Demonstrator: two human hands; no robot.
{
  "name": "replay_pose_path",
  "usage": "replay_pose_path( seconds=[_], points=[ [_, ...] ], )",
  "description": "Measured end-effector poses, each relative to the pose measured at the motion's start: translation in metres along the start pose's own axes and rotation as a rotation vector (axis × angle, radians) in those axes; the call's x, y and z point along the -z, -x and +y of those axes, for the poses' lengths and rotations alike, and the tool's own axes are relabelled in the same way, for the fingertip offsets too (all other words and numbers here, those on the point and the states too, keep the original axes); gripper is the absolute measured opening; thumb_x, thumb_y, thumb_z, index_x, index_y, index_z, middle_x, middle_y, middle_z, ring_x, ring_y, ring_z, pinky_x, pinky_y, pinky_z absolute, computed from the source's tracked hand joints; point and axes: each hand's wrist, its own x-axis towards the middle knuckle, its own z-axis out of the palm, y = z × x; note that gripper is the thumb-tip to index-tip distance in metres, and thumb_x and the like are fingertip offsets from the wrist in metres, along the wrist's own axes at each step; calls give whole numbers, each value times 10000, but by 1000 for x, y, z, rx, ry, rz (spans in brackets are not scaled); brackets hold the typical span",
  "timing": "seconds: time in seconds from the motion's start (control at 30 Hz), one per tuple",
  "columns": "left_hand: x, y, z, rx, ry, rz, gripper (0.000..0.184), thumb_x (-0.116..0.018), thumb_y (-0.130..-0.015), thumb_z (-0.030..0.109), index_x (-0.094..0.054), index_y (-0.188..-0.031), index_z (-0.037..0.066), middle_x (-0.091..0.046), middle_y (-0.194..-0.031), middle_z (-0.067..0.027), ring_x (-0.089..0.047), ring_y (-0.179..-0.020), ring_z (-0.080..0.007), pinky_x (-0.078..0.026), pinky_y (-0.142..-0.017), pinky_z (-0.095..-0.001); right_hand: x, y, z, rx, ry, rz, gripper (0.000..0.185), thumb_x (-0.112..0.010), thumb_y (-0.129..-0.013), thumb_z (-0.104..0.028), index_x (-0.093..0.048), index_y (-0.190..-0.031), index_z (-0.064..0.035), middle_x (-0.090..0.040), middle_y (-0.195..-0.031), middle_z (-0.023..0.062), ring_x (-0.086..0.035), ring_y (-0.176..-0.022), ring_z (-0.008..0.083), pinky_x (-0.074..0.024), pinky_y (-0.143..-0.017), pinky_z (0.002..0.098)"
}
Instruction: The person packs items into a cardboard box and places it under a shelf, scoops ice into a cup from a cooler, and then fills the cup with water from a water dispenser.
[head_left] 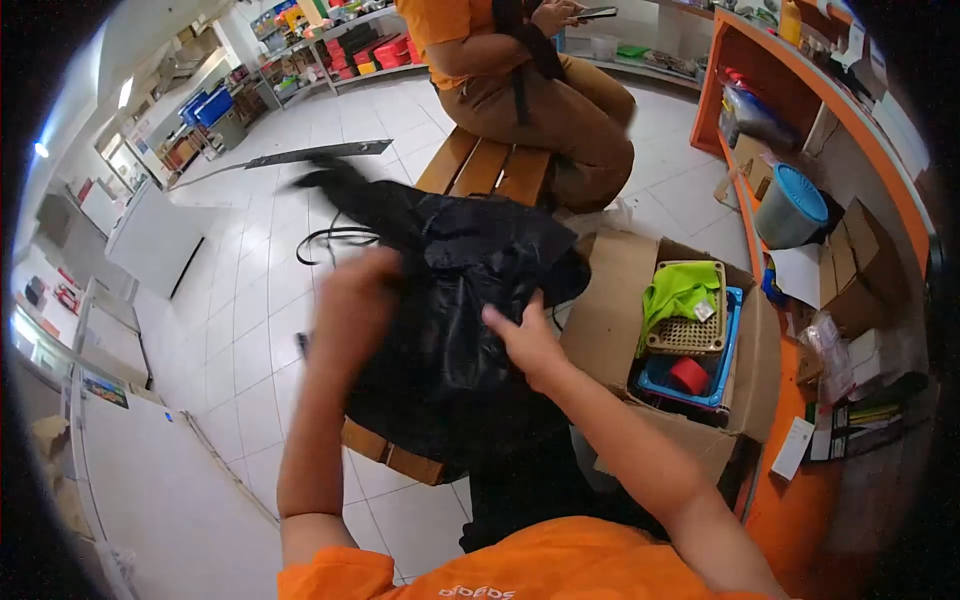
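A black bag point(450, 330) of shiny dark fabric lies on the wooden bench in front of me, its shape loose and rumpled. My left hand point(362, 290) is raised at the bag's left side, smeared by motion, and its fingers cannot be made out. A blurred black flap point(350, 195) stands up beyond that hand. My right hand point(527, 338) holds the right part of the bag, with the thumb on top of the fabric and the other fingers partly hidden. Thin black straps hang out at the bag's far left.
Beyond the bag a person point(530, 90) sits on the bench point(455, 160) with a phone. An open cardboard box point(610, 270) with baskets and a green cloth stands at the right, beside an orange shelf point(800, 510). A white cabinet point(150, 460) is at the left.
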Motion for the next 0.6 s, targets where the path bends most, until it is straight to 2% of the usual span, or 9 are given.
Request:
replay_pose_path(
  seconds=[0.07, 0.13, 0.17, 0.23, 0.3, 0.37, 0.4, 0.5, 0.6],
  points=[
    [-30, 20, 56, -299, -54, -467, 196, -548, -815, -13, -656, -974, 29, -672, -1004, -182, -636, -1006, -371, -499, -869, -472, 9, 16, -21, -123, -329, -225, 907, -654, -903, -477, -201, -1537, -12, -513, -1414, 190, -490, -1305, 330, -392, -1093, 426],
    [-54, 51, 95, -350, -201, -703, 300, -586, -788, -10, -592, -1087, 4, -611, -1156, -205, -600, -1091, -389, -504, -924, -457, 30, 35, -35, -248, -671, -419, 824, -594, -930, -527, -310, -1519, -25, -516, -1410, 170, -489, -1295, 302, -399, -1082, 410],
    [-61, 64, 96, -385, -148, -671, 356, -622, -785, 31, -574, -1136, -3, -594, -1195, -210, -588, -1113, -398, -500, -935, -457, 25, 19, 0, -147, -414, -360, 731, -621, -933, -462, -417, -1446, 17, -531, -1373, 194, -525, -1244, 304, -431, -1037, 424],
    [-72, 79, 88, -477, -21, -639, 498, -695, -780, 112, -538, -1234, -19, -559, -1273, -220, -566, -1157, -417, -493, -958, -457, 27, 30, -27, -281, -136, -189, 679, -685, -903, -381, -474, -1367, 66, -557, -1317, 226, -563, -1193, 298, -468, -982, 410],
    [-47, 70, 101, -409, 102, -810, 633, -763, -754, 180, -521, -1310, -2, -538, -1326, -238, -547, -1209, -421, -479, -989, -463, 16, 11, 5, -201, 129, -46, 644, -807, -787, -317, -564, -1208, 106, -648, -1163, 217, -635, -1039, 288, -507, -884, 388],
    [-18, 42, 112, -197, 231, -927, 790, -833, -695, 278, -514, -1375, 36, -485, -1411, -264, -464, -1314, -438, -420, -1063, -457, 19, -14, 36, -176, 14, -109, 520, -794, -795, -220, -615, -1184, 75, -694, -1112, 166, -645, -1016, 235, -501, -903, 381],
    [-6, 24, 116, -18, 302, -954, 878, -870, -648, 341, -515, -1403, 66, -444, -1469, -280, -392, -1392, -453, -368, -1121, -449, 29, -11, 25, -164, 61, -52, 464, -781, -805, -165, -632, -1186, 52, -702, -1116, 143, -645, -1028, 218, -496, -923, 373],
    [12, 2, 130, -446, -332, -321, 1028, -927, -540, 297, -484, -1455, 148, -449, -1494, -235, -390, -1404, -444, -354, -1140, -457, 57, -31, 57, 246, -190, -195, 643, -806, -784, -264, -566, -1273, 78, -639, -1264, 223, -606, -1182, 305, -458, -1021, 392],
    [-18, -22, 114, -473, -32, -492, 1136, -946, -450, 249, -465, -1472, 122, -495, -1457, -221, -434, -1380, -423, -343, -1149, -458, 121, 39, -16, 455, -416, -444, 564, -779, -826, -180, -570, -1320, -3, -650, -1279, 135, -565, -1231, 245, -399, -1094, 379]
  ],
)
